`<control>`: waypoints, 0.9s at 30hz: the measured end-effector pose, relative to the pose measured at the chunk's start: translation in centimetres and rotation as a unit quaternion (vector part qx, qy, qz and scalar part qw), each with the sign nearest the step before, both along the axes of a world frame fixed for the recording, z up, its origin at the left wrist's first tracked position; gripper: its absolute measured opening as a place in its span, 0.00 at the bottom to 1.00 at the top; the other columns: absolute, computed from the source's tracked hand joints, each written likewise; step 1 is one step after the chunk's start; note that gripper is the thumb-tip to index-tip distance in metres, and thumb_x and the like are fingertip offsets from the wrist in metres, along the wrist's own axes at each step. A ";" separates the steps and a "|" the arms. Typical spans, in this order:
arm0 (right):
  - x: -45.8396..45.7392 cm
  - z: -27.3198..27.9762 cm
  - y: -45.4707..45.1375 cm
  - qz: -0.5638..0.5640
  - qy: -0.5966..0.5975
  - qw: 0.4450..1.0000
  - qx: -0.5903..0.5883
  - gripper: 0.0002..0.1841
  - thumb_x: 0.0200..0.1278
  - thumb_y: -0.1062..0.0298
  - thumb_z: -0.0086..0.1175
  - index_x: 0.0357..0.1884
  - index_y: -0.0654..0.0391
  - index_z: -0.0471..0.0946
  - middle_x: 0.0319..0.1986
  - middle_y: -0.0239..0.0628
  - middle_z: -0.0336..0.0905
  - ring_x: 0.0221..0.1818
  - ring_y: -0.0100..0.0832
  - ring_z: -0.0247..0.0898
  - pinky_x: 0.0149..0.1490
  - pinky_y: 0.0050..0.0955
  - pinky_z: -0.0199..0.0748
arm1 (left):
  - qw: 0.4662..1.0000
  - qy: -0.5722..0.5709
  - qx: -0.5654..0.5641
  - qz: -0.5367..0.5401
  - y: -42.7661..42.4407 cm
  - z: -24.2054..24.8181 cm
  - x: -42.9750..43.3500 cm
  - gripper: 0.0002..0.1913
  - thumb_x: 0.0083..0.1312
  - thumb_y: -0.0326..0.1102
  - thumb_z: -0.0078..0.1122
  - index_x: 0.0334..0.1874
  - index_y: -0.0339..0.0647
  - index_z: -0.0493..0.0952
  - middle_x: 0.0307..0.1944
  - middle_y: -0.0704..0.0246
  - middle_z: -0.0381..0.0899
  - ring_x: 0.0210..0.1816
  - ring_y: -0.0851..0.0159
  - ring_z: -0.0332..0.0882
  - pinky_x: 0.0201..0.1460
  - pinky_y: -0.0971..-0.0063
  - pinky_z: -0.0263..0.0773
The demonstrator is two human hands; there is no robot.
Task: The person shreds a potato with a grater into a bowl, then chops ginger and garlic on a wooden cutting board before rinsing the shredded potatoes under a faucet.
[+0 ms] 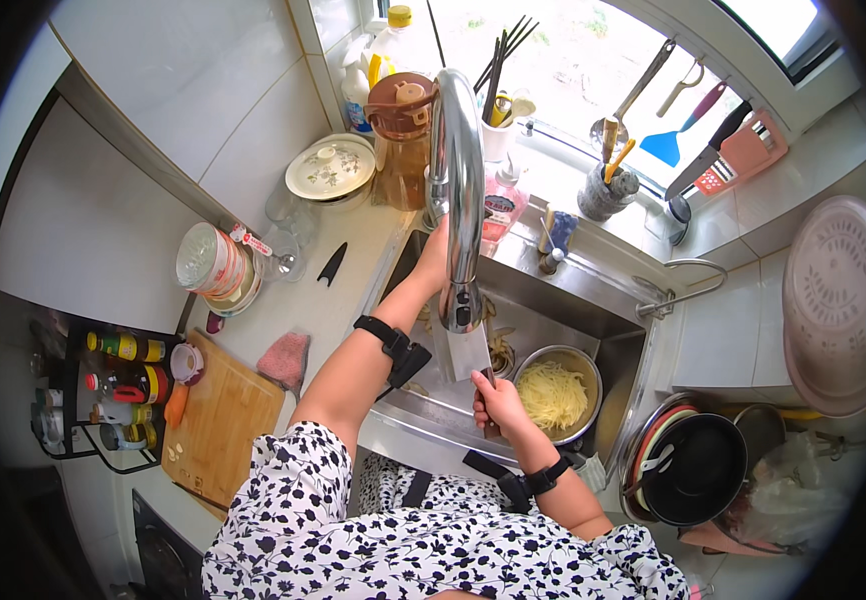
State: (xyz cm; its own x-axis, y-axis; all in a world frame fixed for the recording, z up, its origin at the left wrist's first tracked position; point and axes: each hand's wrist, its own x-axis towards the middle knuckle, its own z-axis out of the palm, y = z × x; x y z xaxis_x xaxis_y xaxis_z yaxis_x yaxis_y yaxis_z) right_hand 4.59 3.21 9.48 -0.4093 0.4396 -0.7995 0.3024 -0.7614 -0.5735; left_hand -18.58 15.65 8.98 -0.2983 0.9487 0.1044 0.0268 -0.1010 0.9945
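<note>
A cleaver [469, 351] with a dark brown handle is in my right hand [504, 409], its broad blade under the spout of the chrome faucet [465, 225] and over the stainless steel sink [433, 411]. My left hand [437, 255] reaches to the faucet's base. The spout hides its fingers, so whether it grips the lever cannot be told. Right of the blade, a metal bowl [599, 375] in the sink holds pale shredded vegetable [551, 395], likely potato. Peelings [503, 341] lie on the sink bottom around the drain, partly behind the blade.
Left of the sink are a pink cloth [284, 361], a black knife sheath [332, 264], a wooden cutting board [227, 420] and stacked bowls [208, 259]. A brown plastic pitcher [403, 161] and pink soap bottle [503, 206] stand behind the faucet. At right sits a black frying pan [692, 472].
</note>
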 end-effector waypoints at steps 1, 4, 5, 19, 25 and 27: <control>0.0 0.0 0.0 -0.002 0.000 1.000 -0.001 0.23 0.64 0.48 0.50 0.20 0.57 0.62 0.12 0.30 0.61 0.10 0.26 0.58 0.17 0.26 0.62 | 1.000 0.027 0.016 0.004 0.0 0.3 0.1 0.14 0.71 0.33 0.41 0.54 0.33 0.62 0.37 0.66 0.75 0.41 0.70 0.76 0.49 0.75 0.70; 0.0 -0.1 0.1 0.002 -0.002 1.000 -0.001 0.23 0.64 0.48 0.50 0.20 0.57 0.62 0.12 0.30 0.61 0.10 0.26 0.58 0.17 0.26 0.62 | 1.000 -0.018 0.005 -0.010 -0.3 0.4 0.2 0.13 0.71 0.33 0.41 0.53 0.33 0.63 0.38 0.65 0.76 0.40 0.70 0.76 0.49 0.75 0.70; 0.0 -0.2 0.1 0.006 -0.004 1.000 0.001 0.23 0.64 0.48 0.50 0.20 0.57 0.62 0.12 0.30 0.61 0.10 0.26 0.58 0.17 0.26 0.62 | 1.000 -0.018 0.004 -0.010 -0.4 0.3 0.2 0.13 0.71 0.33 0.41 0.53 0.33 0.63 0.38 0.65 0.76 0.40 0.70 0.76 0.49 0.75 0.70; -0.2 -0.1 0.2 0.012 0.003 1.000 -0.006 0.23 0.64 0.48 0.49 0.21 0.57 0.62 0.13 0.30 0.61 0.10 0.25 0.56 0.17 0.26 0.61 | 0.997 0.056 0.035 0.027 0.8 -4.5 -0.5 0.11 0.70 0.30 0.42 0.51 0.34 0.64 0.38 0.66 0.76 0.40 0.71 0.76 0.48 0.76 0.71; -0.4 0.1 0.4 0.009 -0.003 1.000 -0.005 0.23 0.65 0.49 0.48 0.21 0.57 0.62 0.13 0.30 0.60 0.11 0.25 0.56 0.18 0.25 0.60 | 0.990 -0.138 -0.014 -0.012 -0.8 0.2 0.8 0.11 0.70 0.32 0.43 0.52 0.36 0.64 0.41 0.66 0.75 0.42 0.70 0.75 0.50 0.75 0.69; -0.3 -0.2 0.4 0.008 0.000 1.000 -0.006 0.22 0.65 0.50 0.48 0.21 0.57 0.61 0.13 0.30 0.60 0.11 0.25 0.56 0.18 0.25 0.60 | 0.990 -0.137 -0.025 0.017 -2.5 2.5 1.9 0.12 0.69 0.33 0.45 0.51 0.37 0.65 0.40 0.67 0.75 0.41 0.71 0.74 0.49 0.76 0.69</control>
